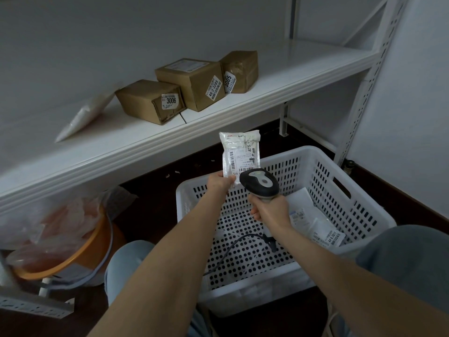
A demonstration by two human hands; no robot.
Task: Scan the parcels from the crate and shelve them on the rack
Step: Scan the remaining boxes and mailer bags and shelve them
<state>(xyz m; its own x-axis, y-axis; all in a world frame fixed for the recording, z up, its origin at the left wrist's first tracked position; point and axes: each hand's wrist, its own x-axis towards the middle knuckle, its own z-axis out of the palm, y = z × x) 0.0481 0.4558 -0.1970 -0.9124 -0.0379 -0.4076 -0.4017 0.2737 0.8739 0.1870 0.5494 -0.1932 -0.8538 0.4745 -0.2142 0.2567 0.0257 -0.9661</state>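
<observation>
A small parcel storeroom or pickup point. Brown cardboard boxes (194, 86) are sitting on a white metal rack (303, 66) with slotted uprights, wearing stickers with big numbers such as 3006 and 3005. A white plastic crate (323, 176) is standing on the floor below, holding labelled mail bags (313, 222). A right hand (269, 210) is aiming a corded barcode scanner (260, 182) at a labelled packet (240, 152) that a left hand (218, 184) is holding up.

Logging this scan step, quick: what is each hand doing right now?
Left hand: pinches the white parcel by its lower edge.
Right hand: grips the barcode scanner by its handle.
</observation>
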